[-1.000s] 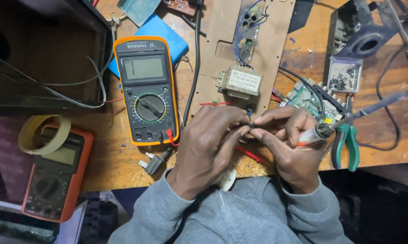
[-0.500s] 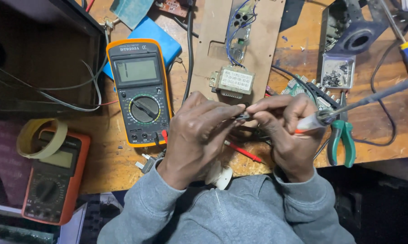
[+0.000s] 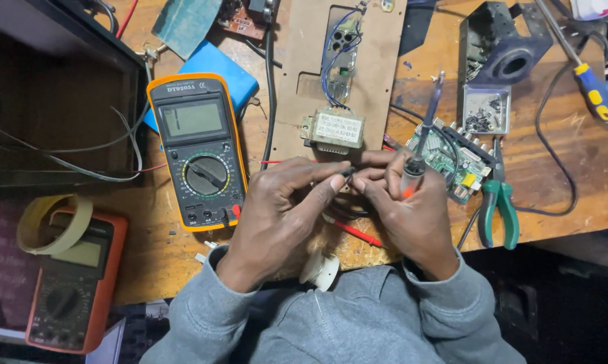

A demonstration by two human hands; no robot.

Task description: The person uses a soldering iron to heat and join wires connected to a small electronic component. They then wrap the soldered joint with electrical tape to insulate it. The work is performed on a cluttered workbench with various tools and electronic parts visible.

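Observation:
My left hand point(image 3: 284, 212) and my right hand point(image 3: 402, 205) meet fingertip to fingertip over the wooden bench, pinching a small dark wire end point(image 3: 348, 172) between them. My right hand also grips a soldering iron point(image 3: 422, 138) by its handle, tip pointing up and away. Just beyond the fingers sits a small transformer point(image 3: 332, 131) mounted on a brown board point(image 3: 378, 61). A red probe point(image 3: 354, 232) lies under my hands. A yellow multimeter point(image 3: 196, 152) rests left of my left hand.
A green circuit board point(image 3: 456, 162) and green-handled pliers point(image 3: 498, 209) lie at right, with a small parts tray point(image 3: 486, 108) and a blue-yellow screwdriver point(image 3: 590, 87). An orange multimeter point(image 3: 71, 280) with a tape roll point(image 3: 51, 226) sits lower left. A dark box point(image 3: 54, 101) fills the upper left.
The soldering iron in my right hand has swung from pointing right to pointing up and away. Both hands stay pinched together at the wire.

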